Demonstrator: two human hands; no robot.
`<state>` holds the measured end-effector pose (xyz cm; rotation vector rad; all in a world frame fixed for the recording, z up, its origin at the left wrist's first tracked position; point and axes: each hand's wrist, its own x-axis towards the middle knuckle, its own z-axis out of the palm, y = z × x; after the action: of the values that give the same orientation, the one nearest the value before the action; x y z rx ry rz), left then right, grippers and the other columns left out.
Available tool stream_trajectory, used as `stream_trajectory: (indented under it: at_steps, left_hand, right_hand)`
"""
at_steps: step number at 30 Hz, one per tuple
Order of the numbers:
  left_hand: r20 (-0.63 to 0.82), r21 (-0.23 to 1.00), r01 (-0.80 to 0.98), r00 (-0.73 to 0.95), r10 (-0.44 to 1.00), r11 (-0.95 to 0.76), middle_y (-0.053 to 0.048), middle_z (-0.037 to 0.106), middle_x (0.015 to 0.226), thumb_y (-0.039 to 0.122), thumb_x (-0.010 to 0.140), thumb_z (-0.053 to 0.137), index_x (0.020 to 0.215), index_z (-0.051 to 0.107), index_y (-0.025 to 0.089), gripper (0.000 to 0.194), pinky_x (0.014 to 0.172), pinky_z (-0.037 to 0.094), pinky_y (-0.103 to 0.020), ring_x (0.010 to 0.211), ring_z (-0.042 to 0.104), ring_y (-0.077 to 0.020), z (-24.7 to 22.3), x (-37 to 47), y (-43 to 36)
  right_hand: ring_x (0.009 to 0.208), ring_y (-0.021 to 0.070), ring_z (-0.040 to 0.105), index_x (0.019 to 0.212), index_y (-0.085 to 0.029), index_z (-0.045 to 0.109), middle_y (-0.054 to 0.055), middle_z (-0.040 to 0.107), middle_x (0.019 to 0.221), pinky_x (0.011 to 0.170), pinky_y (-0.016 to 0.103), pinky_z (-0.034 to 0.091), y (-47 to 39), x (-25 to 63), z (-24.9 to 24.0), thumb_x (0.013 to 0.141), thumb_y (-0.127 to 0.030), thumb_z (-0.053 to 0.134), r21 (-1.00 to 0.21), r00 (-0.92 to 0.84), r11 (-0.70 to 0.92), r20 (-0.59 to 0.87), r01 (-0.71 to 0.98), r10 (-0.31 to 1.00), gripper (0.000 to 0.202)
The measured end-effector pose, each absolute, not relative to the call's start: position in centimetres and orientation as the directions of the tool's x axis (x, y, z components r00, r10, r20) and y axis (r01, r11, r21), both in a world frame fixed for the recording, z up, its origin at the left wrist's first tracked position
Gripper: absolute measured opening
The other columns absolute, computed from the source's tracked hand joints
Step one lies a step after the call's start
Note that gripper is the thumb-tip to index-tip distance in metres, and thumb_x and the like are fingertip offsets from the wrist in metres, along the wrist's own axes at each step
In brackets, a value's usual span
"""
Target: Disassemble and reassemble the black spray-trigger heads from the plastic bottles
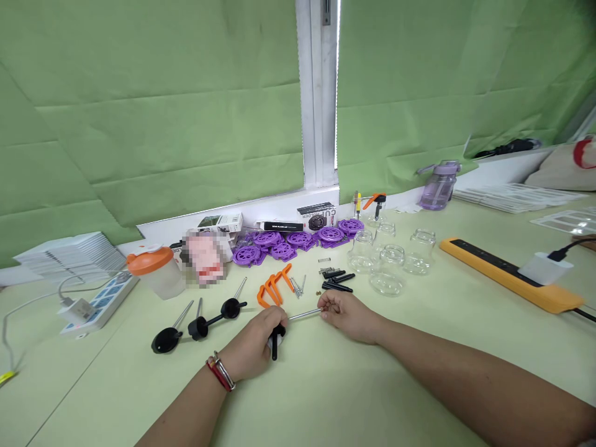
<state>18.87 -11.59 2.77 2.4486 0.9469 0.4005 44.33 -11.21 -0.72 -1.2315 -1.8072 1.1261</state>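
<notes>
Left hand: I have the left hand (254, 341) low over the table (354, 397), its fingers curled closed around a black part (274, 351), whose short arm points toward me.
Metal rod: I see the slim metal rod (305, 315) run from the left hand's grip across to the right hand, nearly level and tilted slightly up toward its right end.
Right hand: I hold the fingertips of the right hand (347, 315) pinched together on the rod's far end; whether a tiny piece also sits between them, I cannot tell.
Wrist: I note red and silver bracelets (221, 372) on the left wrist.
Black parts with rods: I count three at the left, a round one (166, 340) nearest me, then a cup-shaped one (198, 329), then another (231, 308) with its side arm pointing right.
Orange levers: I find the orange levers (274, 288) in a row just beyond the left hand, with loose metal pins (298, 287) beside them.
Springs and black cylinders: I see coil springs (325, 260) beyond the right hand and black cylinders (338, 287) nearer to it.
Glass jars: I have clear glass jars (386, 282) grouped right of the cylinders.
Purple discs: I see slotted purple discs (283, 251) clustered near the wall.
Edges: I note an orange-lidded cup (161, 276) at left and an orange power strip (507, 273) at right.
</notes>
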Motion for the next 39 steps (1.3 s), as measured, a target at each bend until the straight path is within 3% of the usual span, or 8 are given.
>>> stream_trajectory:
  at_steps: [10, 39]
  left_hand:
    - [0.101, 0.529, 0.546, 0.720, 0.687, -0.650, 0.000, 0.049, 0.093, -0.010, 0.048, 0.034, 0.093, 0.041, 0.022, 0.056, 0.070, 0.039, -0.024, 0.082, 0.046, -0.0141, 2.98, 18.99, -11.68]
    - [0.118, 0.526, 0.540, 0.719, 0.685, -0.657, -0.002, 0.049, 0.093, -0.007, 0.050, 0.035, 0.094, 0.042, 0.021, 0.053, 0.071, 0.039, -0.025, 0.082, 0.046, -0.0152, 2.66, 18.84, -11.58]
  right_hand:
    - [0.054, 0.0098, 0.042, 0.082, -0.019, 0.049, -0.004, 0.044, 0.060, 0.051, 0.022, 0.033, -11.11, 44.33, -0.77, 0.082, -0.026, 0.048, -0.921, -0.332, 0.133, 0.005, 0.366, 0.943, 0.008]
    - [0.053, 0.0106, 0.043, 0.077, -0.016, 0.055, -0.002, 0.048, 0.054, 0.056, 0.023, 0.035, -11.28, 44.45, -0.22, 0.090, -0.039, 0.037, -0.900, -0.328, 0.153, 0.011, 0.409, 0.944, 0.032]
